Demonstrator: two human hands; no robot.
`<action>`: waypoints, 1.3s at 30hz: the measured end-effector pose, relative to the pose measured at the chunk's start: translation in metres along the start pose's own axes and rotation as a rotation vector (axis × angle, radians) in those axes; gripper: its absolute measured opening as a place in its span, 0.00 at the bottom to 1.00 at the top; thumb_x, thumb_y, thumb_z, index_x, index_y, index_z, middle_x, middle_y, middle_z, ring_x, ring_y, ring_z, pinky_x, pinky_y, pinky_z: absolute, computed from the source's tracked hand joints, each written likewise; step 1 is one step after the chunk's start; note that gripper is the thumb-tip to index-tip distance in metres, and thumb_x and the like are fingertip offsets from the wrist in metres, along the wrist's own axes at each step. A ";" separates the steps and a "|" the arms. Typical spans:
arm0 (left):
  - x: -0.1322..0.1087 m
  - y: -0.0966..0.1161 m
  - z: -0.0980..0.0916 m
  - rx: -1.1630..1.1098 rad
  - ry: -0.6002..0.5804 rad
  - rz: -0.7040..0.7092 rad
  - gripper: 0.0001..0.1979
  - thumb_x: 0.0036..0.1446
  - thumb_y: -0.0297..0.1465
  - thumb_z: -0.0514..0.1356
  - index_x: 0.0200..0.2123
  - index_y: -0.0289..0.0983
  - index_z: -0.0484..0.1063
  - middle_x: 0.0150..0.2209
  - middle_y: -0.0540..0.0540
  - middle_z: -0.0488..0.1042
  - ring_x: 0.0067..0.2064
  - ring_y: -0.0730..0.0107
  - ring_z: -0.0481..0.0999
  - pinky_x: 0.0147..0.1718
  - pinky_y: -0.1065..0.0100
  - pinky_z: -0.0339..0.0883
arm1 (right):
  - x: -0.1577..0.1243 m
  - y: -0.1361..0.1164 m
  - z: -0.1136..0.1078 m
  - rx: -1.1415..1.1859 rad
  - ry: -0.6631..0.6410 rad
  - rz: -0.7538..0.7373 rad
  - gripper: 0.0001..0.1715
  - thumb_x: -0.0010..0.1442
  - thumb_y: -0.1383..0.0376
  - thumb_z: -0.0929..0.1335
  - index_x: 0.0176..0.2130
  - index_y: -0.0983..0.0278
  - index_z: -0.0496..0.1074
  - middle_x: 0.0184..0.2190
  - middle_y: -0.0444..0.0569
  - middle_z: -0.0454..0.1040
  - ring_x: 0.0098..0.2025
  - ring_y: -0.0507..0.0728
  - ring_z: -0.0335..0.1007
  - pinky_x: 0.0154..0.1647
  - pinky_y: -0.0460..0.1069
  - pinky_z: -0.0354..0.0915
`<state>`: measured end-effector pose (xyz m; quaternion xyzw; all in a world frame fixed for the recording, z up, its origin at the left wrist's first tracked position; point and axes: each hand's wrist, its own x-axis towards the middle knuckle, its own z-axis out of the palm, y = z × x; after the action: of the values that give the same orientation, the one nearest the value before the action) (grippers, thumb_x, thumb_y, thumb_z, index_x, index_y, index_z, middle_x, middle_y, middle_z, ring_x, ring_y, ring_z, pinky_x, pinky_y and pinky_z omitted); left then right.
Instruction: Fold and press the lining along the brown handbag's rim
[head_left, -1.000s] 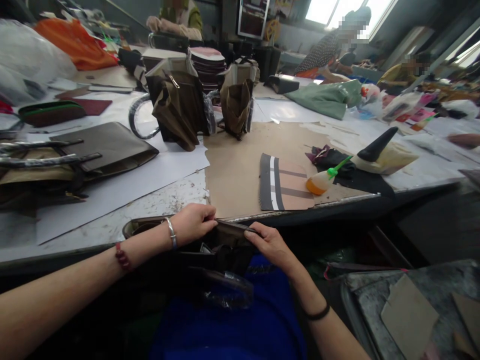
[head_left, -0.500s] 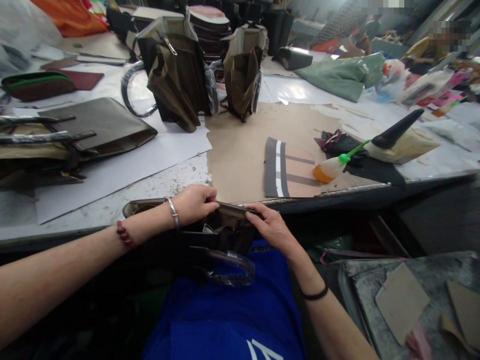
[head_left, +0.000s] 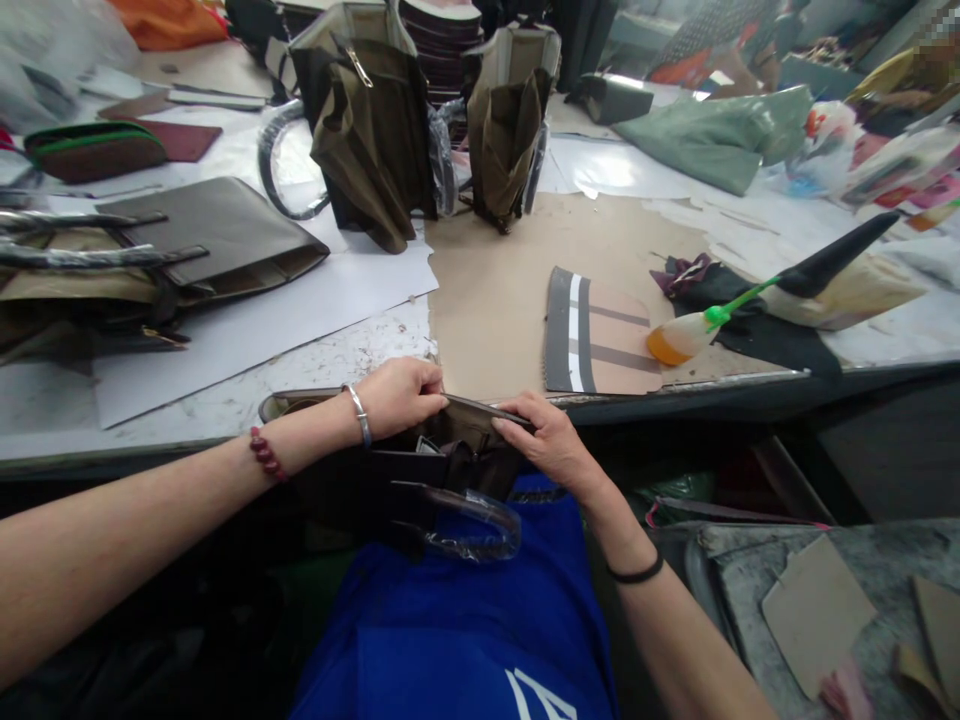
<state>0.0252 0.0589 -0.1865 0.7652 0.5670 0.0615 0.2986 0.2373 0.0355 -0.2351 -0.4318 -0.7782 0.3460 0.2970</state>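
A dark handbag (head_left: 360, 485) lies across my lap against the table's front edge, its mouth facing up and its brown lining partly showing. My left hand (head_left: 401, 398) pinches the bag's far rim near the middle. Further along the same rim, my right hand (head_left: 544, 435) grips the right end between thumb and fingers. A plastic-wrapped handle (head_left: 476, 525) hangs from the near side over my blue apron (head_left: 465, 620). Much of the bag's body is in shadow, and my left forearm covers part of its opening.
Two unfinished bags (head_left: 367, 140) stand at the back, and a grey bag (head_left: 232, 235) lies at left. Right of centre are a striped panel (head_left: 600, 335), a glue bottle (head_left: 679, 338) and a black-handled tool (head_left: 836, 258). Scraps lie on a stool (head_left: 817, 610). A person sits far right.
The whole view has shifted slightly, so things on the table appear further right and a little higher. Both hands keep their hold on the bag's rim, with little visible movement.
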 end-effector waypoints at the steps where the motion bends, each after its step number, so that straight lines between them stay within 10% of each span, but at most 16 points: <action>1: 0.000 0.000 0.000 -0.005 0.002 -0.001 0.08 0.47 0.27 0.54 0.18 0.35 0.62 0.16 0.55 0.61 0.22 0.76 0.61 0.22 0.74 0.51 | 0.001 0.001 0.000 0.024 -0.007 0.010 0.08 0.56 0.66 0.64 0.37 0.64 0.70 0.28 0.45 0.65 0.33 0.52 0.62 0.36 0.46 0.58; 39: -0.006 -0.014 0.003 -0.011 0.012 0.011 0.08 0.47 0.29 0.52 0.18 0.37 0.58 0.17 0.54 0.60 0.22 0.74 0.60 0.21 0.73 0.52 | 0.024 -0.016 0.016 -0.011 -0.128 0.130 0.09 0.56 0.66 0.64 0.27 0.66 0.71 0.24 0.43 0.66 0.29 0.51 0.62 0.31 0.44 0.56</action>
<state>0.0134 0.0548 -0.1951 0.7663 0.5642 0.0709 0.2990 0.2075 0.0459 -0.2279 -0.4601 -0.7678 0.3871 0.2211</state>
